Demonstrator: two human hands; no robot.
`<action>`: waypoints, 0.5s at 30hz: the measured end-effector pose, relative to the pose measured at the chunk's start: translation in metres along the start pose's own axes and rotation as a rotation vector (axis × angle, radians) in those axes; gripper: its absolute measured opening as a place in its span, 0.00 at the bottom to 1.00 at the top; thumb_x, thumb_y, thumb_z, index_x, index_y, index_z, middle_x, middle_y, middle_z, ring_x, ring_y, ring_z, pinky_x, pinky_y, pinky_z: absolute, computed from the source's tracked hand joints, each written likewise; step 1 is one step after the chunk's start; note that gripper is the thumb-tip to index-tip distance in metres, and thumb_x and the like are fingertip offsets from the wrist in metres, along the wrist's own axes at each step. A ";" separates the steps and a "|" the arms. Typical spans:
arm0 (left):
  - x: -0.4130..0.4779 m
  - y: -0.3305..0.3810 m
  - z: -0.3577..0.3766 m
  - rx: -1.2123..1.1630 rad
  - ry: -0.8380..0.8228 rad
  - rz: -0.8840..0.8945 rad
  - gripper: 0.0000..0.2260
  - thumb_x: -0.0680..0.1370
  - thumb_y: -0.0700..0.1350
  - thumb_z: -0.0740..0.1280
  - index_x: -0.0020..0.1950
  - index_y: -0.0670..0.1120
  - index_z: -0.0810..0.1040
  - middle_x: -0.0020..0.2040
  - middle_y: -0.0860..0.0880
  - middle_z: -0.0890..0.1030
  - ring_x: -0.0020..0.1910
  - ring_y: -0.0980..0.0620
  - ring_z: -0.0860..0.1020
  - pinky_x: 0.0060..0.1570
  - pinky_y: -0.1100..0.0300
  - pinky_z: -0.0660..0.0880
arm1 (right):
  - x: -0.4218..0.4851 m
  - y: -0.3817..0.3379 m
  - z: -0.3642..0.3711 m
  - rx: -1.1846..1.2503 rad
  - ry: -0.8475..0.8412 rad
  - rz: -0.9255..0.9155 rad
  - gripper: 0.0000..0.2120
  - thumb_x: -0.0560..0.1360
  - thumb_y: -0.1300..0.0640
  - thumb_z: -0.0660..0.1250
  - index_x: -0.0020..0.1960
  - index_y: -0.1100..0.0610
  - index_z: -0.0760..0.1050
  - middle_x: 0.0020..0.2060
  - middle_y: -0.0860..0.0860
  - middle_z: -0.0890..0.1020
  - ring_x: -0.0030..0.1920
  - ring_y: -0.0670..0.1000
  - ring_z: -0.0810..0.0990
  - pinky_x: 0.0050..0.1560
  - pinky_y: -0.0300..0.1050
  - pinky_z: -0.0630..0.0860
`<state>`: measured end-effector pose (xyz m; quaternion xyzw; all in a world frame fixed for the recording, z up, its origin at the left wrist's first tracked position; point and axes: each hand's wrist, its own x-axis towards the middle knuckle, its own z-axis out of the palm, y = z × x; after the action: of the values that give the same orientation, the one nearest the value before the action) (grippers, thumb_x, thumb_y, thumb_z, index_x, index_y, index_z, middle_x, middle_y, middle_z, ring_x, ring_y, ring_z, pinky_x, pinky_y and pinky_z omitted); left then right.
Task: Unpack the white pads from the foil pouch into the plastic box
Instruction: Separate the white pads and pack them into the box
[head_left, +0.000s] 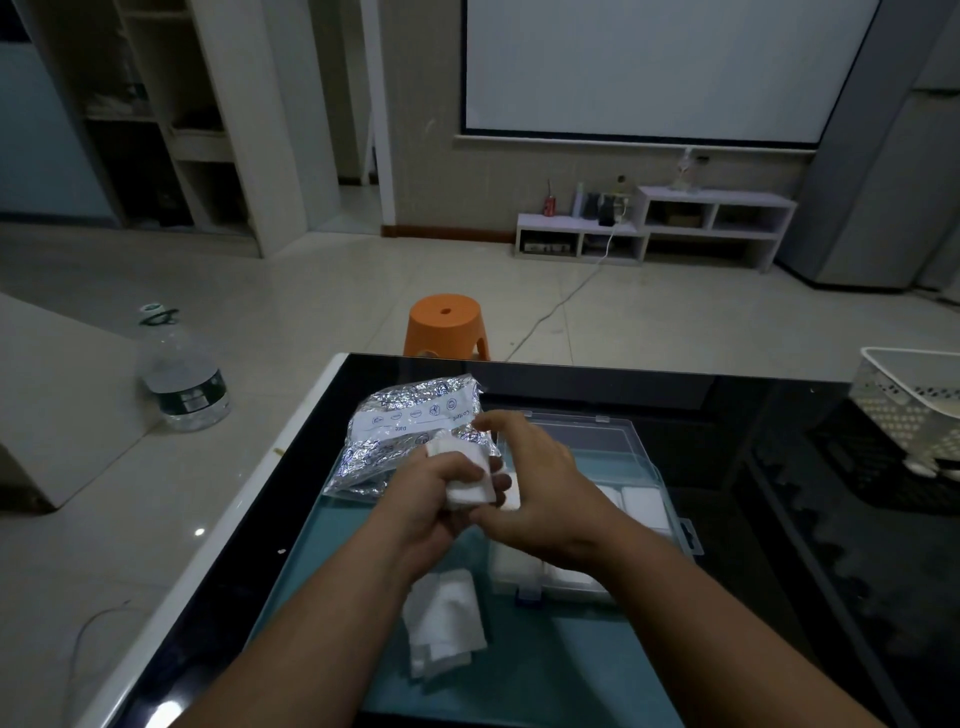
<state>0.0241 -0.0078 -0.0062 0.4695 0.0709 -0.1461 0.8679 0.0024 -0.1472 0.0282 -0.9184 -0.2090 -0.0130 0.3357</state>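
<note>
While your left hand (441, 496) grips a white pad (470, 480) beside the foil pouch (410, 431), your right hand (540, 483) curves around it; whether it grips, I cannot tell. More pads (641, 501) lie in the plastic box (623, 441).

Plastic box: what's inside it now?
White pads lie in the plastic box, at its far right and near end. The right hand covers the middle, so that part cannot be seen.
</note>
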 end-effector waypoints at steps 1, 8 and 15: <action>0.002 0.000 -0.002 0.007 0.032 -0.013 0.18 0.72 0.29 0.57 0.62 0.37 0.71 0.41 0.39 0.82 0.35 0.44 0.83 0.28 0.57 0.78 | 0.001 0.003 0.002 0.020 0.023 0.011 0.31 0.71 0.50 0.71 0.70 0.45 0.62 0.65 0.45 0.71 0.62 0.44 0.65 0.67 0.48 0.64; 0.014 -0.005 0.007 0.075 0.231 0.010 0.07 0.74 0.34 0.61 0.50 0.42 0.75 0.40 0.42 0.79 0.36 0.47 0.78 0.39 0.56 0.74 | 0.005 0.022 -0.001 0.125 0.253 0.236 0.04 0.74 0.56 0.65 0.42 0.52 0.70 0.41 0.49 0.75 0.43 0.50 0.75 0.48 0.52 0.76; 0.012 -0.014 0.017 0.179 0.150 0.057 0.05 0.75 0.36 0.69 0.50 0.39 0.79 0.40 0.43 0.83 0.38 0.48 0.81 0.41 0.55 0.79 | -0.006 0.038 -0.020 0.512 0.140 0.439 0.12 0.75 0.53 0.70 0.51 0.59 0.72 0.47 0.57 0.80 0.47 0.56 0.79 0.52 0.55 0.78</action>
<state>0.0312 -0.0320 -0.0110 0.5564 0.1089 -0.0916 0.8187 0.0147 -0.1880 0.0194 -0.8241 0.0206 0.0494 0.5639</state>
